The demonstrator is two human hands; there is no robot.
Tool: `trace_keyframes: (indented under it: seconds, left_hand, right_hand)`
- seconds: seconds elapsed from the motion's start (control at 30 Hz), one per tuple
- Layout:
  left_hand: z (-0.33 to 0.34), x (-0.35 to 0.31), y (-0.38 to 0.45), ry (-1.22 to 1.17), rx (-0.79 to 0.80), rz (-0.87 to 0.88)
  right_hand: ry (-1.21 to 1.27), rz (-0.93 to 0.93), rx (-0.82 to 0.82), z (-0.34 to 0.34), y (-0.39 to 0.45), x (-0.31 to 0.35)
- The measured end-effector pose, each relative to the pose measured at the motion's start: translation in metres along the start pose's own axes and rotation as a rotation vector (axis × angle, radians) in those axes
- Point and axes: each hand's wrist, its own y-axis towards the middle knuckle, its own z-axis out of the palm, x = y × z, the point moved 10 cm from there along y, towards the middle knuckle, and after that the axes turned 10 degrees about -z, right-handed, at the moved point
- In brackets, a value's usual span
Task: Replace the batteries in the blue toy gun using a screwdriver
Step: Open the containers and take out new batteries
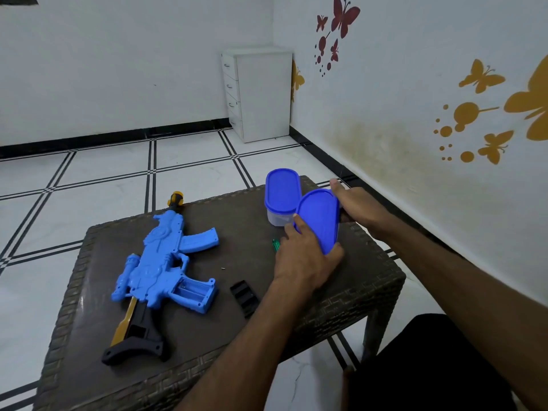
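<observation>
Across the lower middle of the frame stands a dark brown woven worktop (350,295) on a white tiled floor (98,179) with black lines, and a white drawer cabinet (261,93) sits in the room's corner at upper centre, beside a wall with butterfly stickers (480,77). On the left part of the worktop lies the blue toy gun (160,262) on its side, muzzle toward the top of the frame, its black and yellow stock (133,336) toward the bottom; the battery compartment (192,290) in its grip is uncovered and faces up. Right of centre, the left hand (302,256) curls around the near end of a blue lid (318,218), which is tilted up on edge, while the right hand (360,207) grips something behind that lid, fingers curled; what it holds is hidden by the lid. Just behind them, touching the lid's far edge in this view, stands a clear plastic container (280,203) with its own blue lid shut. Near the gun's grip, to its right, lies a black battery cover (244,298). A green screwdriver handle (275,244) peeks out left of the left hand, and a tiny screw (223,268) lies between the gun and that hand.
</observation>
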Motion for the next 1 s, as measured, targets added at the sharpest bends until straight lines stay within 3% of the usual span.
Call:
trace_keyframes:
  seconds: [0.13,0.3,0.4,0.47,0.53,0.6,0.73,1.0]
  left_hand:
    - [-0.017,0.001,-0.004,-0.262,0.002,-0.014]
    - [-0.033,0.015,-0.012,-0.59,0.121,-0.054]
    - [-0.039,0.024,-0.011,-0.673,0.163,-0.102]
    - [-0.042,0.029,-0.013,-0.723,0.205,-0.143]
    - [-0.041,0.038,-0.013,-0.78,0.248,-0.21]
    - [-0.041,0.046,-0.013,-0.843,0.277,-0.273]
    - [-0.044,0.061,-0.012,-0.942,0.24,-0.371]
    - [-0.023,0.078,-0.011,-1.063,0.227,-0.546]
  right_hand:
    - [-0.049,-0.019,-0.031,-0.004,-0.003,-0.004]
    - [-0.032,-0.105,-0.087,-0.007,-0.017,-0.005]
    - [-0.251,-0.105,-0.119,-0.015,-0.026,0.004]
    - [-0.382,0.005,0.021,-0.007,-0.03,-0.005]
    - [-0.329,0.107,0.221,0.013,-0.039,-0.021]
    - [-0.271,0.083,0.269,0.02,-0.043,-0.026]
    - [-0.278,-0.015,0.194,0.005,-0.043,-0.024]
    - [-0.322,0.018,0.016,-0.045,-0.038,-0.047]
